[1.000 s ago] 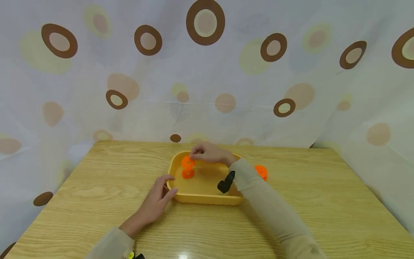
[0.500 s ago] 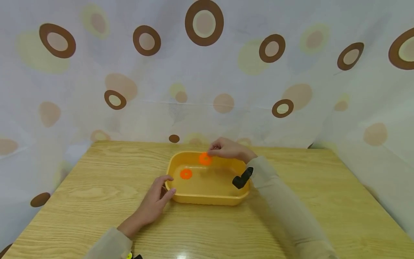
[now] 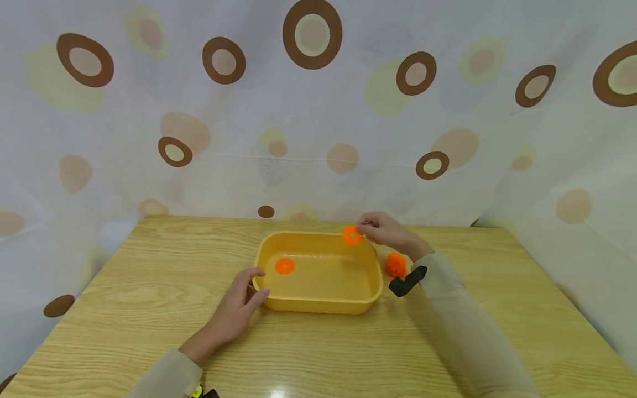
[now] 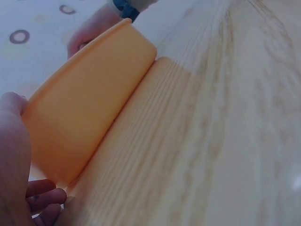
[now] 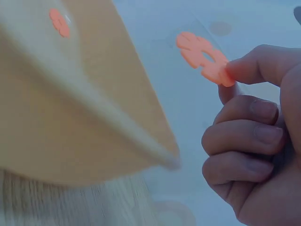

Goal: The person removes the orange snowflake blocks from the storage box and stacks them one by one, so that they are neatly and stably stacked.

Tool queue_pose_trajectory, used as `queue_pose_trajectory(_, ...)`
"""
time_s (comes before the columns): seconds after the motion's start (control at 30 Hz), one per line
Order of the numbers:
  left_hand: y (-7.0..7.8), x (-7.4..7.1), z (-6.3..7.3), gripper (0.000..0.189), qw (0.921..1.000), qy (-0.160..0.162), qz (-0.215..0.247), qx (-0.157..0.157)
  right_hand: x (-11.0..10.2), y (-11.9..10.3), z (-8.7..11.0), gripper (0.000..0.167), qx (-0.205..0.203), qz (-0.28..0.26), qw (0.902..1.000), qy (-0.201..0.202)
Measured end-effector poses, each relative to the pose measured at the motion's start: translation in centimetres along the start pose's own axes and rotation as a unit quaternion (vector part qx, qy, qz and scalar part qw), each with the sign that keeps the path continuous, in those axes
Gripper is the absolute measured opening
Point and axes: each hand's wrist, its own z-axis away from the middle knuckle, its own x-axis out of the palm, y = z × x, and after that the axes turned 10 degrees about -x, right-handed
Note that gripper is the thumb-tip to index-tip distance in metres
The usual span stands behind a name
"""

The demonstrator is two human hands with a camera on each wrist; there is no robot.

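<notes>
A yellow plastic tray (image 3: 318,305) sits on the wooden table. At its left end my left hand (image 3: 233,310) holds the rim, thumb on the near corner and fingers at the side. Between thumb and index finger my right hand (image 3: 390,231) pinches an orange flower-shaped slotted disc (image 5: 190,47), raised by the tray's far right corner. The other fingers of that hand are curled in. A second orange disc (image 3: 285,266) lies inside the tray toward the left. Just right of the tray is a pile of orange discs (image 3: 396,265), below my right wrist.
The wooden table (image 3: 318,354) stretches out on both sides and in front of the tray. A patterned cloth (image 3: 298,182) hangs behind the table. A black wrist mount (image 3: 408,282) hangs from my right sleeve near the orange pile.
My right hand has moved right with the pinched disc, from over the tray's left part to its far right corner. The orange pile shows again. My left hand has stayed on the rim.
</notes>
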Motion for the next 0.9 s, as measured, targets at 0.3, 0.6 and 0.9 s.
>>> queue_pose_trajectory(0.3,0.0,0.0,-0.1,0.030,1.0000,-0.005,0.003,-0.006,-1.1,1.7,2.9,0.022,0.024,-0.023,0.9985,0.043)
queue_pose_trajectory(0.6,0.0,-0.1,0.2,0.030,1.0000,0.001,0.004,0.000,-1.2,3.1,4.6,0.030,0.022,-0.067,0.9957,0.059)
queue_pose_trajectory(0.9,0.0,-0.1,0.0,0.032,1.0000,-0.005,-0.001,0.001,-1.7,4.8,7.2,0.030,0.061,-0.061,0.9931,0.080)
